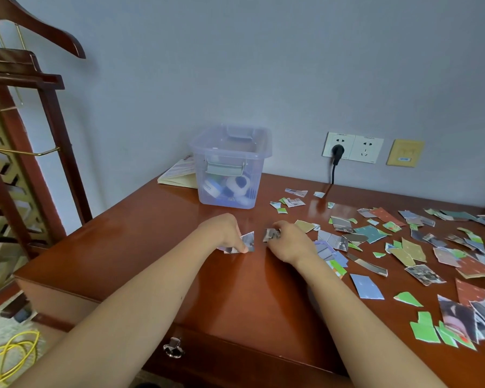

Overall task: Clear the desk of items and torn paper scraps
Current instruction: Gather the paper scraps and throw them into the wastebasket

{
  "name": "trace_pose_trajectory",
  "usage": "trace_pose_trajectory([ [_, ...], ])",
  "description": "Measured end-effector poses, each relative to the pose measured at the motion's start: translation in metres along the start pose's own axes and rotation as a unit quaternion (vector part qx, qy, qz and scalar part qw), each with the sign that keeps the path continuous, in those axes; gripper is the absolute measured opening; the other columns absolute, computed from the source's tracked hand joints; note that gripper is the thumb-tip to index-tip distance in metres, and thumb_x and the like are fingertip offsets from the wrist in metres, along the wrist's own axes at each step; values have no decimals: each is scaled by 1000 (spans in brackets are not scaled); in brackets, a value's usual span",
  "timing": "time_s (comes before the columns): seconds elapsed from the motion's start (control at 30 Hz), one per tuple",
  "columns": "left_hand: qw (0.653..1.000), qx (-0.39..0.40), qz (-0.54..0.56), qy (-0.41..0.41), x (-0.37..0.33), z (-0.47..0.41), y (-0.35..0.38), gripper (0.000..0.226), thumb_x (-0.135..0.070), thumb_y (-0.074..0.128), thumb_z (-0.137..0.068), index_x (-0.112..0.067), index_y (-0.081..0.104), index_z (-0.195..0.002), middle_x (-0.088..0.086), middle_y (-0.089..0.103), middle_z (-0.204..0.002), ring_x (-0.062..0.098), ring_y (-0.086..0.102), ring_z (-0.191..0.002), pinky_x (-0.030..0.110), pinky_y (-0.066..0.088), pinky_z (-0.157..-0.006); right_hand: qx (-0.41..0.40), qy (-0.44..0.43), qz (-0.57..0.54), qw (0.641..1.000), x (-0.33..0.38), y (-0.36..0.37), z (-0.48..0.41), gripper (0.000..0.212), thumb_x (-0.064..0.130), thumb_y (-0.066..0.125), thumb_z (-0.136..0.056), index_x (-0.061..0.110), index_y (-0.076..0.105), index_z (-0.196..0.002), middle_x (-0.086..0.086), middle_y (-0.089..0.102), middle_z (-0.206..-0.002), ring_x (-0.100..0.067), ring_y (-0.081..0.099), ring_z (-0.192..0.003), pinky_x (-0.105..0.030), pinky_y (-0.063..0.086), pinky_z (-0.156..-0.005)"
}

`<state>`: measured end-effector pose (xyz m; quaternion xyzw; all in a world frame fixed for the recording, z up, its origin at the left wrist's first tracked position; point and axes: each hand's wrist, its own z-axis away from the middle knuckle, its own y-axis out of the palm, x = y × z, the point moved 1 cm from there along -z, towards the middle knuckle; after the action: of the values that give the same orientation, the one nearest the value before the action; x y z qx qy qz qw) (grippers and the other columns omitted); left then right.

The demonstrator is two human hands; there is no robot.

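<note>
A reddish-brown wooden desk (151, 233) stands against the wall. Near its back edge sits a clear plastic box (233, 152) (small jars inside), with a yellow pad (177, 177) just behind it to the left. Torn paper scraps (412, 249) lie scattered over the right half.

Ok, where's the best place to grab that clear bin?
I'd take the clear bin by its near handle and far handle, one hand each, from above; it stands upright and open with small items inside, so lift level.
</note>
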<state>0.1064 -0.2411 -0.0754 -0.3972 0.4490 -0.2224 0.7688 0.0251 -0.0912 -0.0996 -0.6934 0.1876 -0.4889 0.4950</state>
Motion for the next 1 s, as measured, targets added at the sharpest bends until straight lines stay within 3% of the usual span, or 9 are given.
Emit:
trace_pose_trajectory([
  [0.1, 994, -1, 106, 4, -3, -5, 9, 19, -22, 75, -80, -6, 67, -74, 13, 73, -85, 22, 67, -74, 33, 59, -81, 11, 4, 25, 1000, 1, -1, -1, 36, 30, 49, -88, 21, 55, -123, -5, 61, -124, -28, 58, -112, -37, 49, -86],
  [0.2, 958, -27, 284, 24, -7, -6, 20, 22, -14, 65, -91, -8, 59, -70, 7, 61, -73, 15, 61, -64, 18, 52, -51, 27, 8, 31, 999, 3, -3, -6, 42, 30, 49, -89, 20, 51, -130, -5, 59, -130, -27, 55, -119, -36, 46, -90],
  [0.3, 936, -60, 346, 39, -8, -8, 30, 20, -17, 60, -94, -12, 60, -75, 3, 60, -73, 11, 58, -60, 14, 45, -43, 72, 11, 41, 996, 5, -7, -13, 50, 31, 55, -87, 18, 47, -134, -5, 60, -127, -26, 57, -114, -36, 48, -93],
  [0.4, 932, -79, 351, 47, -4, -13, 35, 20, -23, 61, -94, -16, 61, -75, 1, 62, -75, 12, 59, -64, 18, 46, -47, 154, 37, 12, 987, 10, -18, -20, 46, 25, 63, -84, 14, 46, -125, -5, 58, -98, -22, 56, -80, -31, 47, -65],
  [0.47, 930, -85, 356, 44, -1, -16, 35, 19, -24, 62, -93, -16, 62, -76, 2, 62, -77, 13, 60, -66, 20, 47, -50, 199, 54, 25, 978, 14, -24, -26, 44, 23, 67, -82, 14, 48, -120, -8, 52, -84, -21, 48, -66, -29, 43, -58],
  [0.63, 943, -110, 312, 41, 1, -18, 34, 24, -30, 62, -89, -14, 63, -72, 7, 65, -71, 24, 61, -60, 37, 52, -62, 228, 49, 74, 970, 19, -22, -40, 28, 25, 72, -79, 6, 55, -90, -15, 45, -74, -24, 39, -57, -29, 38, -58],
  [0.83, 935, -109, 336, 35, -1, -15, 34, 18, -28, 64, -89, -15, 67, -77, 2, 66, -73, 20, 63, -64, 31, 53, -59, 213, 32, 100, 971, 20, -24, -42, 35, 28, 75, -80, 1, 67, -102, -11, 53, -72, -24, 50, -61, -30, 47, -62],
  [0.9, 933, -115, 340, 37, 1, -16, 34, 19, -29, 64, -88, -16, 67, -75, 2, 65, -73, 21, 62, -66, 37, 55, -65, 194, 23, 101, 975, 21, -25, -41, 35, 28, 77, -77, 3, 70, -101, -11, 62, -79, -25, 55, -63, -28, 49, -59],
  [1.0, 923, -124, 363, 44, 4, -14, 35, 22, -31, 63, -86, -18, 64, -68, 2, 65, -70, 24, 63, -69, 46, 57, -77, 161, 21, 108, 981, 18, -24, -39, 29, 31, 77, -70, 9, 73, -90, -8, 67, -80, -26, 61, -67, -32, 55, -72],
])
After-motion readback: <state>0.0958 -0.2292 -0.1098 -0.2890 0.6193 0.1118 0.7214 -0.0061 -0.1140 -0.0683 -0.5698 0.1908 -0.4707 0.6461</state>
